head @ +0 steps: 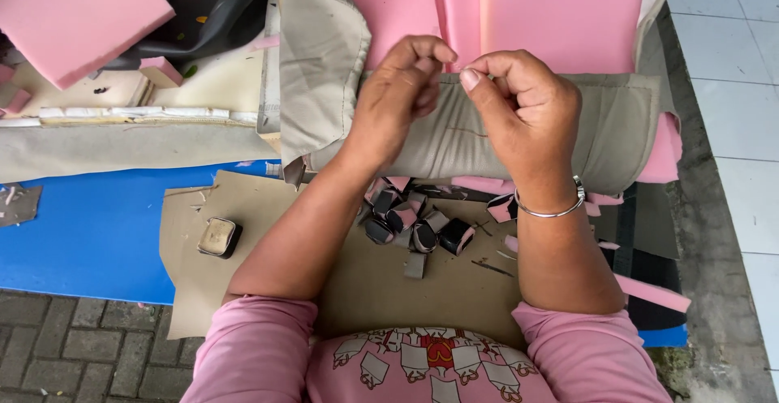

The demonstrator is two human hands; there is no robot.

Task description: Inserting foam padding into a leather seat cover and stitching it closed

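Observation:
My left hand [403, 94] and my right hand [519, 107] are raised close together above a grey-beige fabric cover [462, 139] stretched over pink foam [519, 13]. Both hands pinch thumb against forefinger, fingertips nearly touching; whatever is between them is too thin to make out, perhaps a needle or thread. A silver bangle [552, 206] circles my right wrist. Below the hands lie several small black-and-pink foam offcuts [418, 224] on a brown cardboard sheet [381, 281].
A small square tin [219, 237] sits on the cardboard at left. A blue mat [89, 232] lies under it. A pink foam block [77, 13] and beige upholstered panel [122, 147] are at upper left. White tiles [730, 86] run along the right.

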